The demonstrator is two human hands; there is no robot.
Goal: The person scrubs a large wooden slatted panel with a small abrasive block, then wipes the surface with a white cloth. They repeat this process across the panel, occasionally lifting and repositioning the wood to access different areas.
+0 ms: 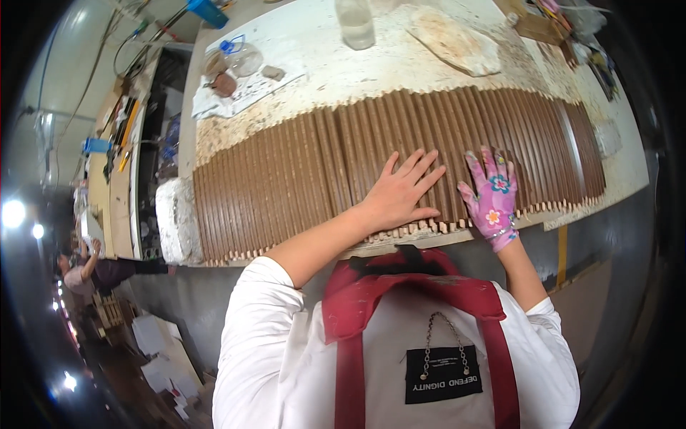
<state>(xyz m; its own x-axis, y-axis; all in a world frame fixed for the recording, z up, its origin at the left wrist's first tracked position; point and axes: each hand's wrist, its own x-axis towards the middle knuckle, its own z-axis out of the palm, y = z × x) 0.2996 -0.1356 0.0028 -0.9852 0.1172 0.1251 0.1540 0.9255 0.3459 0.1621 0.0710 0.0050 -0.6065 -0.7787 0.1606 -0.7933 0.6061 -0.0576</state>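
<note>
A long row of narrow brown wooden strips (279,182) lies side by side across the workbench, their pale ends uneven along the near edge. My bare left hand (404,189) rests flat on the strips near the middle, fingers spread. Just to its right, my right hand (494,193), in a pink flowered glove, also lies on the strips with its fingers stretched out. Neither hand grips anything. A whitish block (179,220) stands against the left end of the row, and another pale block (607,138) is at the right end.
Behind the strips, the white workbench (314,57) holds a clear container (355,25), a stained flat pad (454,43) and a cloth (250,93) with a blue-capped bottle (245,58). A wooden box (539,28) stands far right. At far left, another person (89,275) is nearby.
</note>
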